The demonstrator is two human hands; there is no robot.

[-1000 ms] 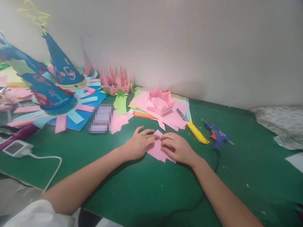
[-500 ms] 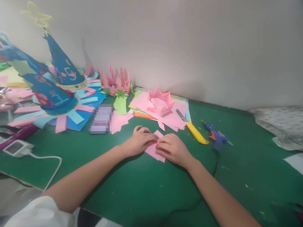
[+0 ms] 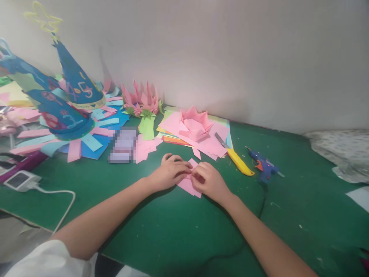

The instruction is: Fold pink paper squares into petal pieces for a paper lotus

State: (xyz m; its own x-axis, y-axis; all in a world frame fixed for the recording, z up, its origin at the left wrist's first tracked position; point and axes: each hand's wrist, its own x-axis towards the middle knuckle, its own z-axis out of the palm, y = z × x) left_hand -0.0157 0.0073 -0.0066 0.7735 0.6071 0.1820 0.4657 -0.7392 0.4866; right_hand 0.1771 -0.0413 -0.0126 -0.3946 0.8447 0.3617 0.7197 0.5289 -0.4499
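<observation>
Small pink paper pieces (image 3: 189, 187), seemingly stacked, lie on the green tabletop (image 3: 161, 227) between my hands. My left hand (image 3: 171, 172) grips their left side, its fingers bent over the paper near the upper part. From the right, my right hand (image 3: 209, 179) pinches at the paper's upper middle, with thumb and forefinger curled together. The fingertips of both hands are close to each other. What exactly lies under the fingers is hidden.
Behind stands a pink folded paper flower (image 3: 194, 125) on coloured sheets (image 3: 170, 140). A yellow utility knife (image 3: 239, 161) and a blue glue gun (image 3: 263, 165) lie right. Leftward are a phone (image 3: 123, 145), pink cut pieces (image 3: 147, 148), a paper crown (image 3: 141, 102) and blue cone hats (image 3: 76, 75).
The fingers of my right hand have curled into a tighter pinch and shifted slightly up on the pink paper. My left hand has hardly moved.
</observation>
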